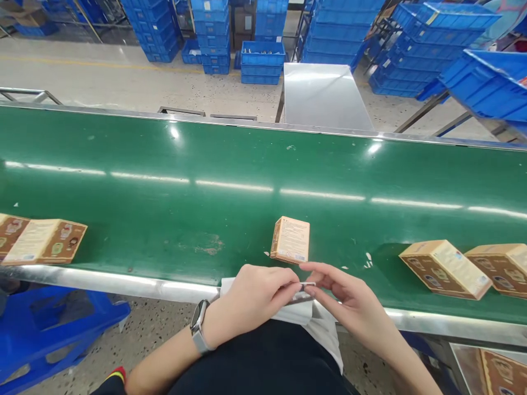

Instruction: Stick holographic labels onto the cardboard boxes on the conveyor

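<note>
Small pale piece (309, 284) is just nearside of the central carton (291, 240), pinched in the left hand (261, 291); the right hand (349, 296) curls at its end, grip unclear. Open green belt (230, 148) flanks the carton, with a metal edge (181, 291) nearside.

Factory packing line, prob. Green belt (230, 159) w/ metal edges; boxes (292, 240) on it. Beyond belt: stacked blue bins (212, 33), metal table (325, 96), speckled flr (123, 82) w/ yellow line (82, 61). Blue stool (53, 329) on belt's near side.
</note>
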{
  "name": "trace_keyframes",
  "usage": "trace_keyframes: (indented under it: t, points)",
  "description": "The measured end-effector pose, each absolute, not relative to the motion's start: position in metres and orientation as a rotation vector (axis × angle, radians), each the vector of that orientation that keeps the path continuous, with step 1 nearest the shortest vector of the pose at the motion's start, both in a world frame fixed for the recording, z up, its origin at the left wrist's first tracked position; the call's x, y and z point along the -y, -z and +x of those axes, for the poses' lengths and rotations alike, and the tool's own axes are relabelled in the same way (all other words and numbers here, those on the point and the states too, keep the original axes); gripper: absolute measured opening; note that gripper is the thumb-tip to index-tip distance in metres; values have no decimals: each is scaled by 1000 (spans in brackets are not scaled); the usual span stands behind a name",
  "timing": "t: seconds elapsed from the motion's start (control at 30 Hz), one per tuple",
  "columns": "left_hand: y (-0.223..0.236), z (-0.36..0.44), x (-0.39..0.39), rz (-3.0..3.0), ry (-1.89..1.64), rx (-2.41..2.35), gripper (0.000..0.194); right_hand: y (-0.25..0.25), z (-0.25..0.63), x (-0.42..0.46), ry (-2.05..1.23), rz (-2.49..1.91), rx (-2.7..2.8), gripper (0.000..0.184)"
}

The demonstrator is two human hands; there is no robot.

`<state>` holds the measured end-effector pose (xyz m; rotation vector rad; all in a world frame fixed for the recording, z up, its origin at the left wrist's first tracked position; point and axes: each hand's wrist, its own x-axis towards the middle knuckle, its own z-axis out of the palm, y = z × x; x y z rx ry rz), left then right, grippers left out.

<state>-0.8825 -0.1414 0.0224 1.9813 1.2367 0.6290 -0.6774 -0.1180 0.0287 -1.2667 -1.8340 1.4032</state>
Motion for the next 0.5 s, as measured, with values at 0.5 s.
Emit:
trace_keyframes:
  t: [0.5]
  points:
    - [-16,-886,129,2165,-451,-1242,31,-32,-677,122,-366,-985,2432,22]
